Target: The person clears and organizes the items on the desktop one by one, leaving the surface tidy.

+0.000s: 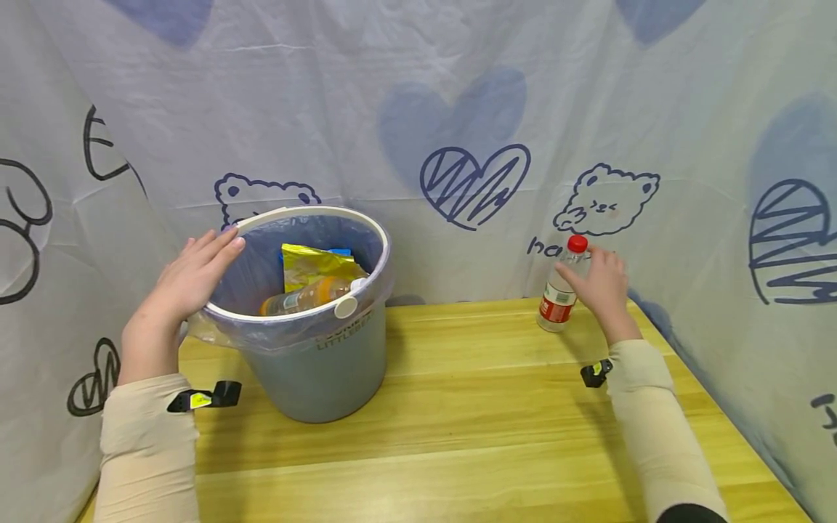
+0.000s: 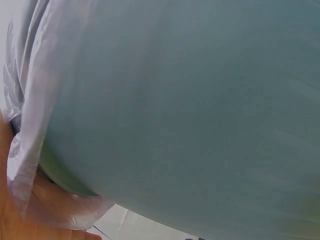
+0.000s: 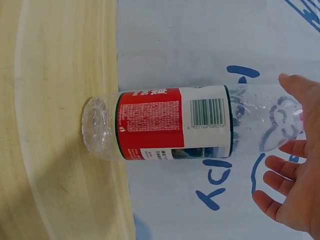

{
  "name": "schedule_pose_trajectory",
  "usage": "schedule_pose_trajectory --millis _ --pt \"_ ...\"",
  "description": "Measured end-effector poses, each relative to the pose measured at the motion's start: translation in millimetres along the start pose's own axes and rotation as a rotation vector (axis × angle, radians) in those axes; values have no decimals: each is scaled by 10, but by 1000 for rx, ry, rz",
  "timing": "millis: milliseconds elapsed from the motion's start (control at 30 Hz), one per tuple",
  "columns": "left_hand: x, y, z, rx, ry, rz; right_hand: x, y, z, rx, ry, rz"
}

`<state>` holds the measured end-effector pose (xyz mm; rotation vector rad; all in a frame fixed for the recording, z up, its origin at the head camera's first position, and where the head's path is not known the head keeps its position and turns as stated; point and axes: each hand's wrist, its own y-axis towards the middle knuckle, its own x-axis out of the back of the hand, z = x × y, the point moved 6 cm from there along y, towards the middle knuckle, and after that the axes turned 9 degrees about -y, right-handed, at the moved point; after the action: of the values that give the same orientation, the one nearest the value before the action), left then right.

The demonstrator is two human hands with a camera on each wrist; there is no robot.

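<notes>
My left hand [image 1: 189, 280] lies at the left rim of a grey-blue bucket [image 1: 320, 381], its fingers straight. A clear plastic liner [image 1: 225, 272] lines the bucket and folds over its rim. Inside it are a yellow packet [image 1: 304, 265] and an orange-capped bottle [image 1: 307, 296]. My right hand [image 1: 603, 287] is at the upper part of a clear plastic water bottle [image 3: 175, 122] with a red cap and a red-and-white label. Its thumb and fingers are spread on either side of the bottle's shoulder. The bottle stands upright on the table.
The bucket and bottle stand on a yellowish wooden table [image 1: 458, 436]. A white curtain [image 1: 366, 145] with blue hearts and bear drawings hangs close behind and along both sides. A white handle button [image 1: 345, 308] sticks out at the bucket's front.
</notes>
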<state>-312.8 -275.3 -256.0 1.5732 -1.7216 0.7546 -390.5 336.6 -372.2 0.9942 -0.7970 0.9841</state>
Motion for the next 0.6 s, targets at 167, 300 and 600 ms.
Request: schedule_pose_trajectory --millis 167,300,600 --pt "-3 3 -15 -4 0 -2 -79 50 -19 3 -13 25" --pt "-3 4 -21 -4 5 2 -114 70 -38 -7 -12 33" --pt "-2 -5 -16 0 10 3 -157 96 -22 -19 -2 43"
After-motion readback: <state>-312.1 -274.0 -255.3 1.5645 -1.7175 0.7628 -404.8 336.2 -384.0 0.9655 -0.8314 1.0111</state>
